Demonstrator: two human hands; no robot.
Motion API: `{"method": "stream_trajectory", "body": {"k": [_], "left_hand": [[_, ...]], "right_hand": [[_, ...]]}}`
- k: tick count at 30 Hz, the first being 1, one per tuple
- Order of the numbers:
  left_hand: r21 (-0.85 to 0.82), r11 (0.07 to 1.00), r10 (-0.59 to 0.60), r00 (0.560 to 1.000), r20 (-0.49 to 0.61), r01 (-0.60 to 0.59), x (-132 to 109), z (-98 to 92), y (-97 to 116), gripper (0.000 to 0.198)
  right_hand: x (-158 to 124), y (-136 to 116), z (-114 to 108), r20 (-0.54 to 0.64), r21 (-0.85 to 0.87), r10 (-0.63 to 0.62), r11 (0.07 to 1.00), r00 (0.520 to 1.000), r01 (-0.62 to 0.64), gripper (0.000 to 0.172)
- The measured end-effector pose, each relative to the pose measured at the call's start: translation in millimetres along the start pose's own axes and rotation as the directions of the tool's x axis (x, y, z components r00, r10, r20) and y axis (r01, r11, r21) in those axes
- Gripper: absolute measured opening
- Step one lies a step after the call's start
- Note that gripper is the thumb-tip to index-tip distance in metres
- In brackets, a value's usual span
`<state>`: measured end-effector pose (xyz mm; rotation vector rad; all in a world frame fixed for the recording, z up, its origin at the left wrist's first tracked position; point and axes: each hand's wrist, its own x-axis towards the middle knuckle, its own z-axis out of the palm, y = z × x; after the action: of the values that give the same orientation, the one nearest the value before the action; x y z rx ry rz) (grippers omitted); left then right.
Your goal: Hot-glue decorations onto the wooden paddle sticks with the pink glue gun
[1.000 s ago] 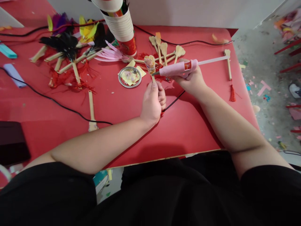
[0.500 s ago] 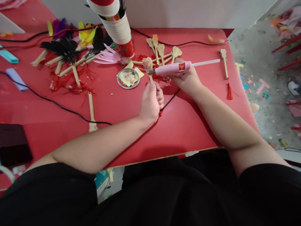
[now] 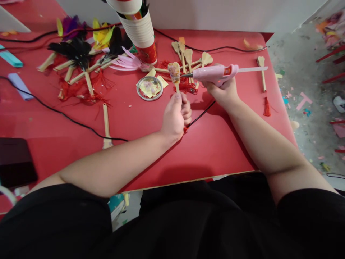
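My left hand (image 3: pixel 176 115) is closed around the handle of a small wooden stick (image 3: pixel 174 73) held upright. Its paddle-shaped head is coated with mottled, glue-like stuff, and a bit of red tassel hangs below the fist. My right hand (image 3: pixel 223 91) grips a pink hot glue gun (image 3: pixel 214 73), with a clear glue stick (image 3: pixel 253 69) poking out of its back end. The metal nozzle points left, right beside the coated head; whether they touch I cannot tell. Behind both hands lie several plain wooden sticks (image 3: pixel 189 57) with red tassels.
A round metal lid (image 3: pixel 138 94) with yellow paper scraps sits left of the hands. Feather-topped sticks (image 3: pixel 85 84) pile up at left, near a stack of paper cups (image 3: pixel 137 30). A black cable (image 3: pixel 61 118) crosses the red table (image 3: pixel 215 151). One tasselled stick (image 3: pixel 262 77) lies at right.
The glue gun and my right hand have shifted right, so the nozzle has drawn back from across the stick to beside its head. My left hand stays closed on the stick.
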<state>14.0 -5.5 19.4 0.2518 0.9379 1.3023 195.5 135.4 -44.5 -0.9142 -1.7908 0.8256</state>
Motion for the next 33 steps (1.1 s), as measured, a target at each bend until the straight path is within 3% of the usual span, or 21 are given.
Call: {"method": "stream_trajectory", "body": {"k": [8, 20, 33], "left_hand": [[-0.01, 1.0, -0.017, 1.0, 0.013, 0.017, -2.3, 0.5, 1.0, 0.048], [0.031, 0.998, 0.046, 0.998, 0.044, -0.047, 1.1, -5.3, -4.4, 0.045], [0.097, 0.994, 0.048, 0.993, 0.105, -0.058, 1.2, -7.0, -4.3, 0.05]], "right_hand": [[-2.8, -16.9, 6.4, 0.093, -0.066, 0.064, 0.996, 0.994, -0.058, 0.045], [-1.9, -31.9, 6.7, 0.124, -0.113, 0.039, 0.993, 0.992, -0.025, 0.054], [-4.7, -8.2, -0.6, 0.081, -0.056, 0.049, 0.997, 0.996, -0.045, 0.053]]}}
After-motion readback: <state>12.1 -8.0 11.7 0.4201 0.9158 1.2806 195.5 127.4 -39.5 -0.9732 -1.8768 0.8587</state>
